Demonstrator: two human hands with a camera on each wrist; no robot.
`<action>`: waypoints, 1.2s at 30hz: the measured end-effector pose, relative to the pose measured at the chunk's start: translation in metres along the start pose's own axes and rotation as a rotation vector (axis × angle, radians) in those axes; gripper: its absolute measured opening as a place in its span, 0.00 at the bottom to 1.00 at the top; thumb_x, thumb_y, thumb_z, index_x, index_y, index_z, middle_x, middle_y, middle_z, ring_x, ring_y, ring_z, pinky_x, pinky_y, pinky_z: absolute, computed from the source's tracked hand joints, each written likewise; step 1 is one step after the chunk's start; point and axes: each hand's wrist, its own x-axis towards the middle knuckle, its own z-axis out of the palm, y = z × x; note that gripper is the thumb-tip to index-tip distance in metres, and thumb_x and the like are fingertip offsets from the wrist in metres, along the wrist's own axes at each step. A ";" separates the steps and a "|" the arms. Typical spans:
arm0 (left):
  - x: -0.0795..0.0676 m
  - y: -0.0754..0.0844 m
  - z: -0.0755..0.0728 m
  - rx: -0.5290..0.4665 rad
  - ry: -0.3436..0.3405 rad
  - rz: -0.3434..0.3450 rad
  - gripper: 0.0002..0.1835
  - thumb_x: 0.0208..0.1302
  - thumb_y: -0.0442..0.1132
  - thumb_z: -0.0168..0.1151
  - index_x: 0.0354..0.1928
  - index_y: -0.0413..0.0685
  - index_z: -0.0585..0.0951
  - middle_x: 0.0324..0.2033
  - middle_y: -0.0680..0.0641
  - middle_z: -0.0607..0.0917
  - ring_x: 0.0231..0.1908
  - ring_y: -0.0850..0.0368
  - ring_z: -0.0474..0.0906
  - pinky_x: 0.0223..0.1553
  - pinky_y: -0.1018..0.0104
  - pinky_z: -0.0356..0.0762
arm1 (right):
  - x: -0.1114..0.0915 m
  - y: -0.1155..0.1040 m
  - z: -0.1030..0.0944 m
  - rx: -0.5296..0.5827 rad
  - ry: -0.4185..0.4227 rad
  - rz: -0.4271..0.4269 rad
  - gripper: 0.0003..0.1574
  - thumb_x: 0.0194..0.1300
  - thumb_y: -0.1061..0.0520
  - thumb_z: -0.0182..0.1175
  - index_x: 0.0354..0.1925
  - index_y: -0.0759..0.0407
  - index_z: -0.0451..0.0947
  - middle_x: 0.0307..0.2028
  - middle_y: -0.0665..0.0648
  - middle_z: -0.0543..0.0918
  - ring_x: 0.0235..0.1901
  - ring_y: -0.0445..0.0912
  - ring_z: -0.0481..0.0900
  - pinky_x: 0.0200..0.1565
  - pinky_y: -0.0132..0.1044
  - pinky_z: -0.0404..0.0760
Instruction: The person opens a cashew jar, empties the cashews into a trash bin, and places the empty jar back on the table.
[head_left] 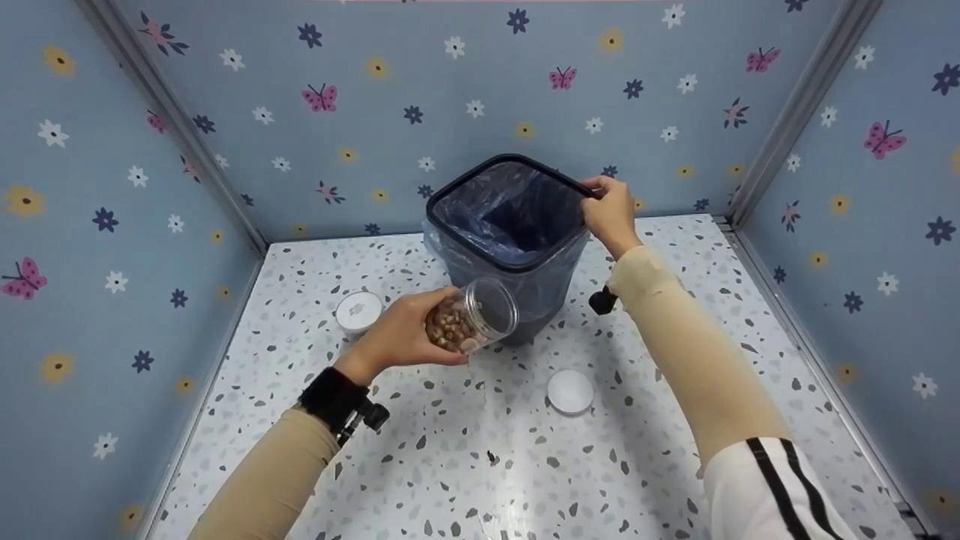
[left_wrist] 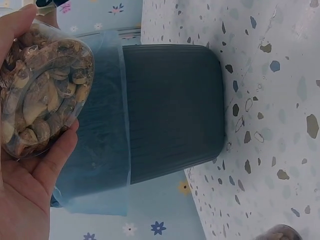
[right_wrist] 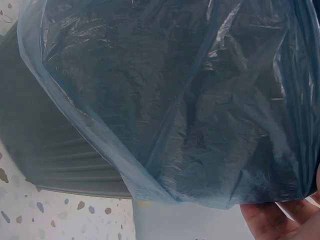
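Pale blue panels (head_left: 495, 67) printed with flowers and butterflies enclose a speckled, terrazzo-look tabletop (head_left: 637, 457). Gripped in the left hand (head_left: 401, 326) is a clear jar (head_left: 474, 315), tilted sideways just in front of the bin (left_wrist: 175, 110), its round mouth uncovered. Loose brown, nut-like pieces (head_left: 452, 330) pile towards its base; too steep a lean could spill them, so a gradual tilt and fingers clear of the opening seem wise. Smooth plastic may slip, so the grip should stay snug. The right hand (head_left: 613, 214) holds the dark, squarish rim (head_left: 469, 244); light, even support there should keep the bin steady without tugging the thin, crinkled blue liner (right_wrist: 175, 125). A round white lid (head_left: 570, 391) lies nearby.
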 end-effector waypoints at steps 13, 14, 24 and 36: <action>0.010 0.007 -0.015 0.041 0.010 0.007 0.49 0.47 0.53 0.90 0.71 0.45 0.79 0.56 0.45 0.90 0.52 0.49 0.87 0.56 0.53 0.90 | -0.001 0.001 0.000 0.005 0.000 -0.010 0.26 0.69 0.66 0.53 0.62 0.61 0.85 0.54 0.66 0.89 0.47 0.51 0.83 0.45 0.37 0.79; 0.011 0.007 -0.016 0.044 0.013 0.008 0.49 0.46 0.53 0.90 0.71 0.45 0.79 0.56 0.45 0.90 0.52 0.50 0.87 0.56 0.54 0.89 | -0.001 0.001 0.000 0.008 -0.003 -0.008 0.27 0.69 0.66 0.53 0.62 0.61 0.85 0.54 0.66 0.89 0.46 0.51 0.83 0.45 0.37 0.79; 0.020 0.016 -0.031 -0.009 0.013 -0.033 0.47 0.44 0.52 0.91 0.69 0.51 0.80 0.54 0.51 0.90 0.51 0.56 0.86 0.54 0.58 0.89 | -0.001 0.000 -0.001 0.013 -0.005 0.004 0.24 0.71 0.65 0.54 0.61 0.61 0.85 0.54 0.65 0.89 0.47 0.50 0.82 0.45 0.37 0.79; 0.038 0.022 -0.049 0.078 0.017 0.026 0.51 0.44 0.50 0.91 0.71 0.42 0.78 0.55 0.43 0.90 0.52 0.48 0.87 0.57 0.52 0.88 | 0.000 0.000 -0.001 0.025 -0.019 0.012 0.24 0.71 0.66 0.54 0.61 0.61 0.85 0.54 0.65 0.89 0.48 0.51 0.82 0.48 0.39 0.80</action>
